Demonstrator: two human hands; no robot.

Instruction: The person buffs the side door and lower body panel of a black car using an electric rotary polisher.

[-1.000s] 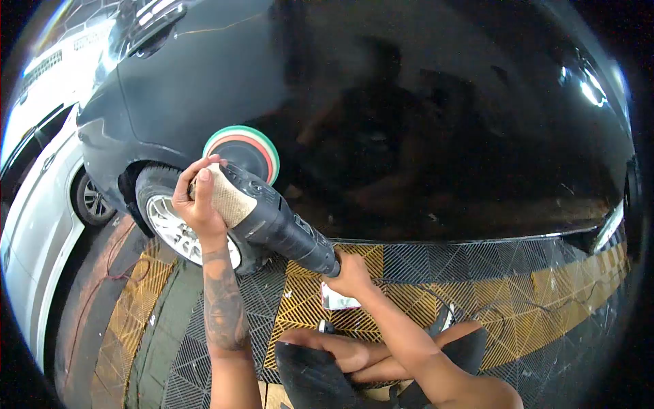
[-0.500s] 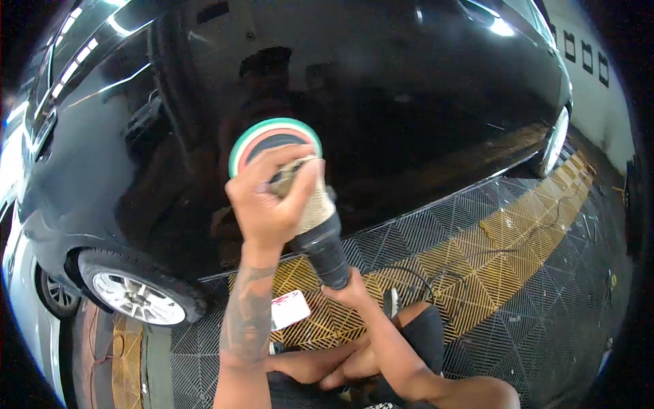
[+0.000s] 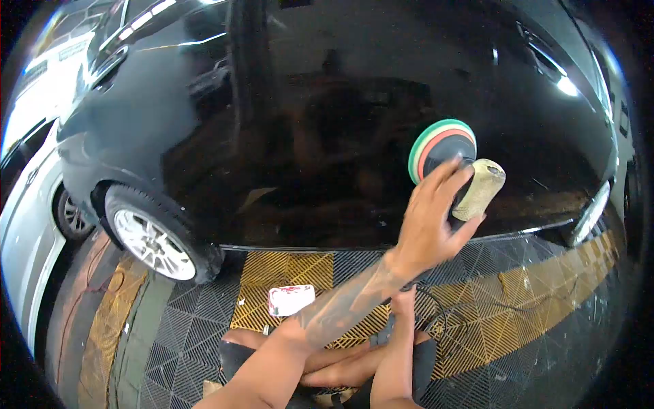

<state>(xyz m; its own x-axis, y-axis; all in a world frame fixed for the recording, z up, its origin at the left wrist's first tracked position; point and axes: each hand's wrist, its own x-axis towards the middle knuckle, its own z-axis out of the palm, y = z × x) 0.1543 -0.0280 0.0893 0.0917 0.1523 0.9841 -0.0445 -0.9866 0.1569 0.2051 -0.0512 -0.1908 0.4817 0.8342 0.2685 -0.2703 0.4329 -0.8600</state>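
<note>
A black power polisher with a beige-covered head (image 3: 481,189) is held up against the lower side of a black car (image 3: 320,136). Its round pad (image 3: 426,146), ringed green, white and orange, lies at the car's panel, right of centre. My left hand (image 3: 436,215), at the end of the tattooed forearm, grips the polisher's head from the left side, fingers curled over it near the pad. Lower down, my right hand (image 3: 403,300) is wrapped round the rear of the handle, partly hidden behind my left forearm.
A white tray with red marks (image 3: 291,300) lies on the black and yellow floor tiles (image 3: 477,334) before my crossed legs. The car's wheel (image 3: 153,238) is at left, with a white car (image 3: 34,232) beyond. A dark cable (image 3: 443,313) runs over the tiles at right.
The polisher and both hands have moved from the left part of the car panel to the right. My left forearm now crosses in front of my right hand. The view has also shifted.
</note>
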